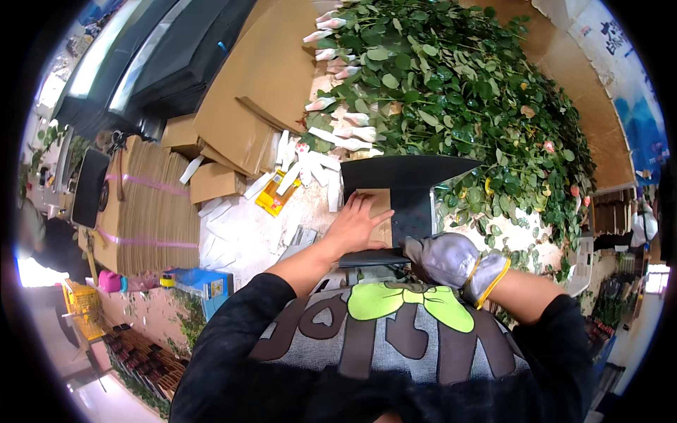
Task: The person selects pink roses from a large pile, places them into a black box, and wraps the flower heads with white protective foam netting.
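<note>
In front of my body lies a black folded sheet, its far flap standing up and its near edge folded over toward me. A brown piece of cardboard rests inside it on the left. My left hand, bare, lies on that cardboard with its fingers spread. My right hand, in a grey glove with a yellow-edged cuff, is closed at the near right edge of the black sheet. Its fingertips are partly hidden there.
Leafy rose stems are heaped beyond, several with white-sleeved heads at their left end. To the left are a yellow packet, loose white sleeves, large cardboard sheets and a strapped cardboard stack. A blue box stands nearer.
</note>
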Available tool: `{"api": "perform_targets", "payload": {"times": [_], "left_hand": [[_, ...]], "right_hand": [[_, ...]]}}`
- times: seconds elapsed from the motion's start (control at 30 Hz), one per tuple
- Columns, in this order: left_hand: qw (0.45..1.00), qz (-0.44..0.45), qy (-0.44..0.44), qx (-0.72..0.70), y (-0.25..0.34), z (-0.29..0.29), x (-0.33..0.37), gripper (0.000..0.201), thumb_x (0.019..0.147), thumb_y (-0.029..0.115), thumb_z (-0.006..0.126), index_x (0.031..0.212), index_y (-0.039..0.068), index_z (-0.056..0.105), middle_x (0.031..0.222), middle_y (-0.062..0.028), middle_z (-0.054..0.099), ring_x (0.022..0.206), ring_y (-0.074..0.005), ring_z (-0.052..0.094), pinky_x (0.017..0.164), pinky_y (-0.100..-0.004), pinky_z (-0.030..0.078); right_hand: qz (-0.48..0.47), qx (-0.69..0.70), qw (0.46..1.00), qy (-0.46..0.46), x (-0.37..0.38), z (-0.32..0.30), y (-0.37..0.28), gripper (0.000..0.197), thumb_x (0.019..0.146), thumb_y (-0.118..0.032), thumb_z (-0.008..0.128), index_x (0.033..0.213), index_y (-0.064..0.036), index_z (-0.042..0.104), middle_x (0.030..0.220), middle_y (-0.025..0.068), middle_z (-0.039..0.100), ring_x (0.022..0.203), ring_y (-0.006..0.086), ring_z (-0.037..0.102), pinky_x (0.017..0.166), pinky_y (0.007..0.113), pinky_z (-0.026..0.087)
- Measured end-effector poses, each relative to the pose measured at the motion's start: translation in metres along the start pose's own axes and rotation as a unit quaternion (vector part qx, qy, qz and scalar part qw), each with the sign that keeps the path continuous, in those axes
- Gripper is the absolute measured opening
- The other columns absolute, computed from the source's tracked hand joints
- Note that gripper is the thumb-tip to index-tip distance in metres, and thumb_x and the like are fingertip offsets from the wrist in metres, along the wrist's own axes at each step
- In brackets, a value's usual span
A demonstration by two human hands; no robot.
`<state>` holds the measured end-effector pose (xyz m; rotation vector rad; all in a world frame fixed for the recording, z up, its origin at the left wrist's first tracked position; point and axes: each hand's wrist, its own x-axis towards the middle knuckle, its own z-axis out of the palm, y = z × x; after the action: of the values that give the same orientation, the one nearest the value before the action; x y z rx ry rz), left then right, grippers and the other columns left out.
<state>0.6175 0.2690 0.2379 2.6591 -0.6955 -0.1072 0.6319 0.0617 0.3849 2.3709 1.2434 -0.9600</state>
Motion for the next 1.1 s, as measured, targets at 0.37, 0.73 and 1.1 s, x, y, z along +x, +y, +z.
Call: {"api": "perform_targets", "payload": {"times": [0.37,0.73,1.1], "left_hand": [[1.000,0.010,0.014,-0.016,-0.005,0.001,0.003,0.072,0.066,0.058,0.069,0.128,0.022,0.056,0.134,-0.0233,0.039,0.127,-0.0383,0.035,0.107,-0.0500,0.025],[0.998,0.031,0.055,0.013,-0.006,0.005,0.004,0.074,0.059,0.053,0.076,0.124,0.022,0.060,0.118,-0.0179,0.052,0.113,-0.0355,0.048,0.093,-0.0449,0.038],[0.998,0.045,0.046,-0.020,-0.004,0.006,0.012,0.075,0.061,0.048,0.076,0.128,0.021,0.056,0.143,-0.0269,0.030,0.129,-0.0464,0.031,0.107,-0.0524,0.027]], "right_hand": [[-0.049,0.064,0.933,0.351,0.039,-0.083,0.072,0.042,0.085,-0.036,0.058,0.118,-0.0105,0.055,0.100,0.0137,0.064,0.084,0.0316,0.063,0.069,0.040,0.051],[0.170,0.096,0.955,0.223,0.241,-0.083,0.238,0.036,0.085,-0.026,0.054,0.115,-0.0057,0.056,0.104,0.0169,0.066,0.096,0.0307,0.065,0.080,0.041,0.053],[0.247,0.040,0.870,0.425,-0.089,-0.186,0.218,0.030,0.089,-0.038,0.051,0.095,-0.0129,0.065,0.072,0.0077,0.066,0.064,0.0236,0.064,0.061,0.039,0.052]]}}
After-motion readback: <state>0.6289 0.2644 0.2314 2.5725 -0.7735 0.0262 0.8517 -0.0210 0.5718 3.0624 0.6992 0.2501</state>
